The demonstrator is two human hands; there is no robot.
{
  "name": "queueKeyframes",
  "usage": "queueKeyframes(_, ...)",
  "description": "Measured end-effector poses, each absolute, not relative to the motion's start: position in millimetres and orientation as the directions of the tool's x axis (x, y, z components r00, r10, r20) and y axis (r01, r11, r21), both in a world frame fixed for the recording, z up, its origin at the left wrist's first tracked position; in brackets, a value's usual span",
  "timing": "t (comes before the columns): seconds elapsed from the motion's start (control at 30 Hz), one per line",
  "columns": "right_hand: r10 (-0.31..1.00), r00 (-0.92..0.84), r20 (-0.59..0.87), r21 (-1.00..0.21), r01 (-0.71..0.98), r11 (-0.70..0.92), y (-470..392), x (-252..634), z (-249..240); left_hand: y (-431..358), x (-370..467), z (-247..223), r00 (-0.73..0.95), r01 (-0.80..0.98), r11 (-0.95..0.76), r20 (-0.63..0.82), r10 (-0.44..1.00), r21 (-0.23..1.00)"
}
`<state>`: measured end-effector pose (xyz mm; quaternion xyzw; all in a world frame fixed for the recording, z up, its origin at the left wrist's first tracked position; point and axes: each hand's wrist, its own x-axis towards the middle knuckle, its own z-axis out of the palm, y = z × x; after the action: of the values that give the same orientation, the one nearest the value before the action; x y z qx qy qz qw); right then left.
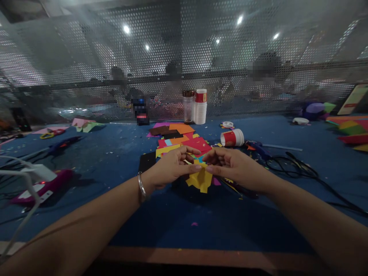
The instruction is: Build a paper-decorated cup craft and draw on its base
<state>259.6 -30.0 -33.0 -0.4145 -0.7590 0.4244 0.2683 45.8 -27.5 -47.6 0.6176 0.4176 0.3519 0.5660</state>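
A yellow paper piece with several uneven strips sticking out hangs low over the table, pinched at its top edge. My left hand, with a silver bangle at the wrist, grips it from the left between thumb and fingers. From the right, my right hand holds the same piece, its thumb almost meeting the left one. Behind my fingers lies a pile of coloured paper sheets. Under and right of the yellow piece are a purple scrap and a dark slim object I cannot make out.
A red and white paper cup lies on its side, near a blue glue gun with a black cable. Stacked cups and a clear bottle stand behind. At left are a purple power strip and scissors.
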Motion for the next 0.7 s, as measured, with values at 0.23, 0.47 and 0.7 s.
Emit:
queueKeyframes(0.23, 0.885, -0.397, 0.244, -0.821, 0.401, 0.406, -27.6, 261.5, -35.2, -25.9, 40.9, -41.1, 0.377, -0.029, 0.176, -0.152, 0.914, 0.984)
queueKeyframes(0.47, 0.718, -0.42, 0.555, -0.471, 0.553, 0.687, -29.9, 266.8, -36.3, -19.8, 40.2, -42.0, 0.318, -0.104, 0.249, -0.205, 0.926, 0.963)
queueKeyframes(0.7, 0.543, -0.619, 0.567, -0.244, 0.504, 0.829, -31.5, 266.1, -38.8, -19.2, 39.2, -40.9, 0.374, -0.126, 0.298, -0.232, 0.898, 0.946)
